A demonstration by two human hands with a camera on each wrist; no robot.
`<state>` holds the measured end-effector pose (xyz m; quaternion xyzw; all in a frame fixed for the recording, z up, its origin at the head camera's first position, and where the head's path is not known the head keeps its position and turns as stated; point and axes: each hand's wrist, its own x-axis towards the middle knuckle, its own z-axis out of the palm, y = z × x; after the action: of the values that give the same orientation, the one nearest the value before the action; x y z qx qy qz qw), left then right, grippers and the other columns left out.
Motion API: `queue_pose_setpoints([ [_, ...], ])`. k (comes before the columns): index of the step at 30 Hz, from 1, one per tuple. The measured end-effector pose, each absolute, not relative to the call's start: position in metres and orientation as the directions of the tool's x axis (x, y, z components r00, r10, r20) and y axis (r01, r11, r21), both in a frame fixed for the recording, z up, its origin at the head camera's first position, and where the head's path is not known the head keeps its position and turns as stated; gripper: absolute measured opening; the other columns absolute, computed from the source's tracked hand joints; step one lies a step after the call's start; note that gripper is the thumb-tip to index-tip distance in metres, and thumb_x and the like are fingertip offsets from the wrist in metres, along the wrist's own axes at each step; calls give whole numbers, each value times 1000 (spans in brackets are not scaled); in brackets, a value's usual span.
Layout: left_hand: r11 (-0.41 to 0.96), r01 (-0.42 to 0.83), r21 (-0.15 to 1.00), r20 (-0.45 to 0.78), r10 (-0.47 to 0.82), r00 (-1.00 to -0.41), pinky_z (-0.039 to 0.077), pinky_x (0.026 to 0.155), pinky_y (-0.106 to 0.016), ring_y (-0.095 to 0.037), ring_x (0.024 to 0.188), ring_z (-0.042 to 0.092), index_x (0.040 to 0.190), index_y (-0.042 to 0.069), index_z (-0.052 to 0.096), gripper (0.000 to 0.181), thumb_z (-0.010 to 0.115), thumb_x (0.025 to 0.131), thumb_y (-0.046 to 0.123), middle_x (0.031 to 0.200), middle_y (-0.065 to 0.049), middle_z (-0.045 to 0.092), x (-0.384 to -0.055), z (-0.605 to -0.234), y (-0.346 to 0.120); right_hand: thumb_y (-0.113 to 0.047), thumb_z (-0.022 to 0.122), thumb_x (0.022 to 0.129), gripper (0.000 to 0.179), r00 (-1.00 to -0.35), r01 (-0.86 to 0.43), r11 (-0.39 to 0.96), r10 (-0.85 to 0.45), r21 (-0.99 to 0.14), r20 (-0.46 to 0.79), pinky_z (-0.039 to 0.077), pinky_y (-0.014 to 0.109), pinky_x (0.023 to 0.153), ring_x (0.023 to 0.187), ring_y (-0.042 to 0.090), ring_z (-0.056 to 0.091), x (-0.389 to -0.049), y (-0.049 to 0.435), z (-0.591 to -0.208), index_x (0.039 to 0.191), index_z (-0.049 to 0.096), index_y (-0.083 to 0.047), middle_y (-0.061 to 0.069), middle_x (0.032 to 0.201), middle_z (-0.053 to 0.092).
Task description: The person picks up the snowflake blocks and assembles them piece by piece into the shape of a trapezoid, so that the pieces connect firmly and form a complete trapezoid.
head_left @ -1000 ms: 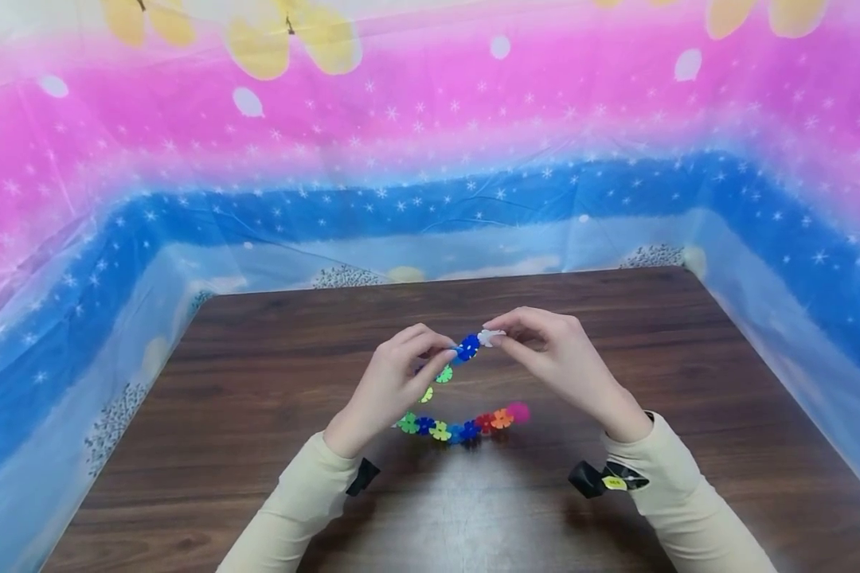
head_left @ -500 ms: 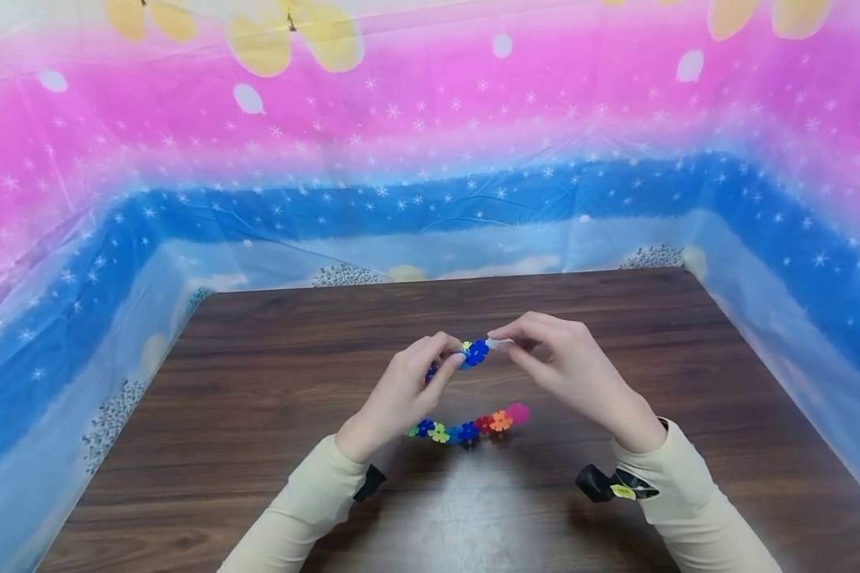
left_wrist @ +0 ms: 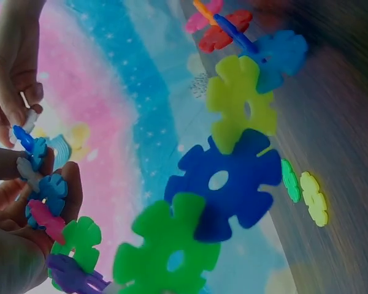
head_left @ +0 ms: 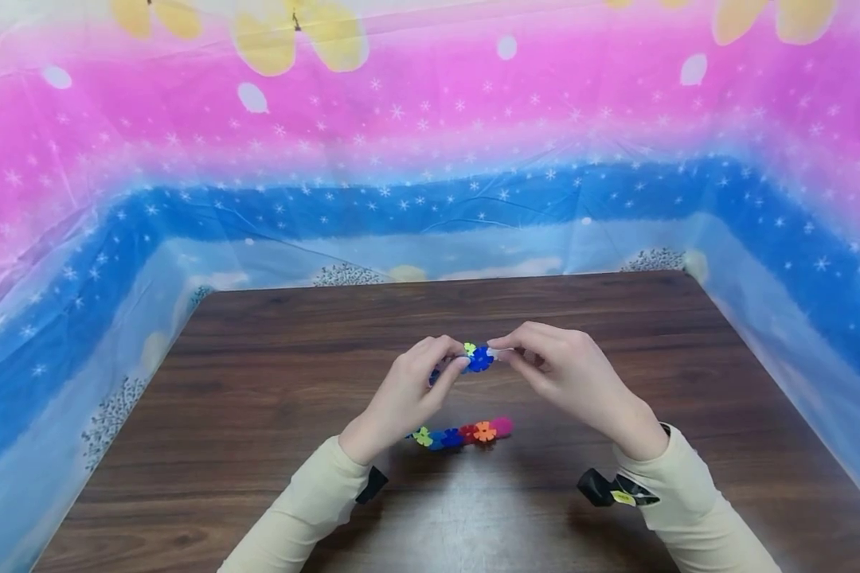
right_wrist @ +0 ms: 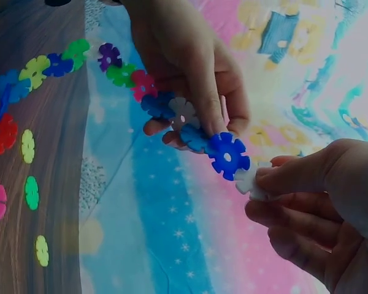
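Note:
A long chain of flower-shaped interlocking plastic discs hangs from my left hand (head_left: 412,382), which pinches light blue and white discs close to the chain's upper end. That end is a dark blue disc (right_wrist: 227,157). Between thumb and fingers, my right hand (head_left: 569,374) pinches a white disc (right_wrist: 251,182), its edge meeting the dark blue one. In the left wrist view the chain runs down through a pink disc (left_wrist: 47,220), a purple disc (left_wrist: 73,277) and a large green disc (left_wrist: 147,257). Its far end, with an orange disc (head_left: 484,431) and a pink disc (head_left: 502,427), hangs low over the table.
Loose on the wooden table (head_left: 258,461) lie a green disc (right_wrist: 32,193) and two yellow-green discs, one being the nearer disc (right_wrist: 27,146); my hands partly cover them in the head view. A patterned pink and blue cloth (head_left: 401,183) walls the table's back and sides.
Both hands have shifted slightly right and down. The white disc has turned and now meets the dark blue disc more closely. The chain's low end has swung a little left.

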<state>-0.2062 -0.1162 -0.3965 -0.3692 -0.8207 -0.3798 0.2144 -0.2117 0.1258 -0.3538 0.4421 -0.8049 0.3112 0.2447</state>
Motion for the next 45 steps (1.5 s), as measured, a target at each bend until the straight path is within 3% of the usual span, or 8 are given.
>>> queue_pose_setpoints([
  [8, 427, 768, 478, 640, 430, -637, 45, 62, -27, -9, 74, 47, 104, 8, 64, 5, 60, 102, 11, 87, 1, 61, -205, -400, -116, 6, 76, 85, 27, -507, -860, 379, -563, -342, 653, 45, 19, 56, 62, 2, 49, -213, 126, -355, 108, 76, -9, -2, 93, 74],
  [13, 388, 775, 499, 665, 401, -630, 46, 61, -29, -10, 75, 49, 104, 8, 65, 6, 59, 103, 9, 89, 0, 64, -205, -401, -116, 6, 75, 86, 26, -511, -860, 328, -547, -392, 663, 51, 15, 65, 70, 4, 63, -216, 123, -357, 108, 77, -9, -1, 95, 75],
  [17, 366, 765, 530, 678, 358, -642, 47, 60, -29, -11, 75, 51, 103, 7, 65, 7, 59, 103, 9, 87, 0, 62, -204, -402, -116, 6, 76, 86, 27, -540, -841, 309, -514, -443, 666, 57, 20, 70, 76, 6, 68, -217, 120, -361, 108, 77, -10, -2, 96, 75],
  [28, 357, 765, 537, 693, 329, -641, 45, 57, -28, -13, 70, 51, 100, 6, 66, 8, 59, 103, 9, 82, 0, 59, -205, -399, -116, 6, 74, 87, 26, -553, -833, 272, -458, -482, 696, 56, 20, 68, 71, 9, 67, -221, 113, -367, 107, 78, -9, -2, 94, 75],
  [40, 351, 756, 552, 688, 320, -651, 45, 55, -39, -15, 67, 49, 98, 7, 65, 7, 59, 102, 7, 80, 1, 56, -207, -398, -117, 6, 74, 88, 25, -568, -819, 254, -486, -515, 664, 59, 27, 65, 74, 8, 69, -224, 111, -367, 107, 78, -9, -1, 93, 74],
  [45, 341, 755, 560, 679, 333, -654, 45, 54, -35, -15, 65, 50, 100, 7, 65, 8, 58, 103, 8, 82, 0, 59, -208, -397, -120, 4, 74, 88, 26, -579, -810, 256, -496, -528, 648, 59, 28, 67, 76, 10, 70, -225, 112, -366, 109, 78, -10, -2, 95, 74],
])
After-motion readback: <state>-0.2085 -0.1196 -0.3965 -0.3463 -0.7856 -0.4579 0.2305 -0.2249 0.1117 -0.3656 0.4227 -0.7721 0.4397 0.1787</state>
